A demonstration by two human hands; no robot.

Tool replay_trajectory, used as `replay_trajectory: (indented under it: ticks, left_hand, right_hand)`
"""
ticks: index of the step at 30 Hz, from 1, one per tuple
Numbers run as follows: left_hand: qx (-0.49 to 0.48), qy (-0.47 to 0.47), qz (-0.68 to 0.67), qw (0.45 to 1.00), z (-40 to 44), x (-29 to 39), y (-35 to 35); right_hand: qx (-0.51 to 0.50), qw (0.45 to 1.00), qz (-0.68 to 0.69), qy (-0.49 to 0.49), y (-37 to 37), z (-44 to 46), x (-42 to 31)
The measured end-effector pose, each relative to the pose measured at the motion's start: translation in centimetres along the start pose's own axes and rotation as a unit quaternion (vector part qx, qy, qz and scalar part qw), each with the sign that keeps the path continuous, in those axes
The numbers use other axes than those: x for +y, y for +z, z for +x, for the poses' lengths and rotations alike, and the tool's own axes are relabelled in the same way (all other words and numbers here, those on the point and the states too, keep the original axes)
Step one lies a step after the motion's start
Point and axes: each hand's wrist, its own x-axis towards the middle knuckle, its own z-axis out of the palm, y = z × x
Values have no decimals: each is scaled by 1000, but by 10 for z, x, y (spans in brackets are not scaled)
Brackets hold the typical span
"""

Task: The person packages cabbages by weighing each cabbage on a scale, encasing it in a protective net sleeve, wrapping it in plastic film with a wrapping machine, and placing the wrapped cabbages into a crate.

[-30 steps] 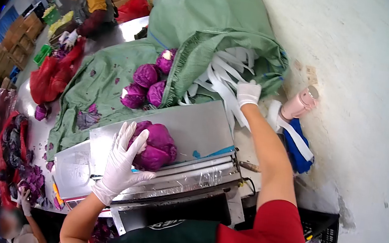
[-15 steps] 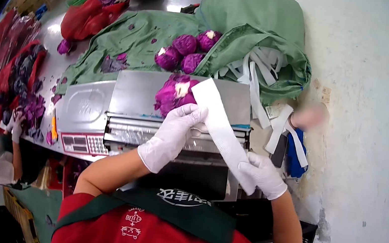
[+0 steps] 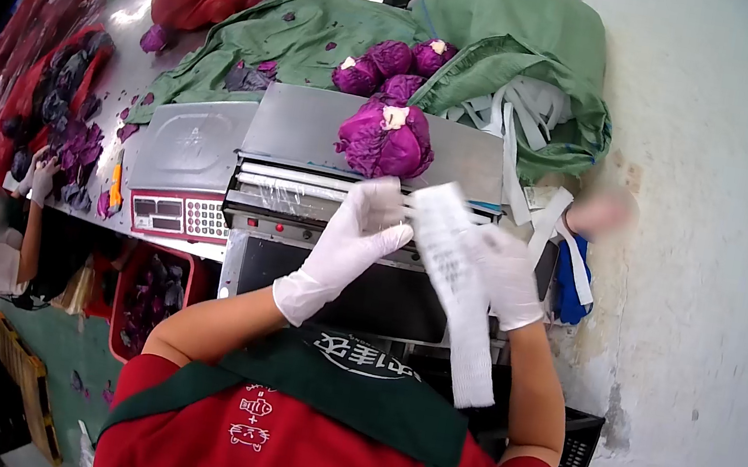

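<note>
Holding a white foam-net sleeve (image 3: 461, 300) by its upper part in the right hand (image 3: 508, 273) — slanting it from upper left to lower right, with its lower end hanging free before a dark green apron (image 3: 369, 397). Closing the right fingers on its right side, and hiding or blurring some of them. Keeping the left hand (image 3: 343, 248) wide beside its upper end, with thumb and fingers parted; not showing clearly whether the fingertips are touching it.

Facing, just beyond the sleeve, a red cabbage (image 3: 386, 139) resting with its pale stem end up on the steel plate (image 3: 289, 119) of a film-wrapping machine (image 3: 298, 188). Seeing, farther out, four more red cabbages (image 3: 388, 60) clustering beside a green woven sack (image 3: 523, 14), with loose white sleeves (image 3: 518, 110) spilling from its mouth.

Finding, left of the machine, a digital scale (image 3: 179, 214) and then an orange-handled tool (image 3: 117, 186); below the table edge, a red crate (image 3: 122, 312) containing dark purple leaves. Including, at far left, a co-worker's gloved hand (image 3: 43, 181) near purple leaf scraps (image 3: 82, 151). Showing, at right, a blurred pink object (image 3: 604, 213) near a blue cloth (image 3: 572, 282) — and, lower down, a black crate (image 3: 582, 439) standing partly behind the right arm.
</note>
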Motion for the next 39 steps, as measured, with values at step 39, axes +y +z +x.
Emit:
replay_trajectory:
  ticks: [39]
  left_hand:
    - [294, 54, 371, 880, 178, 5, -126]
  right_hand:
    - [148, 967, -183, -96, 31, 191, -24]
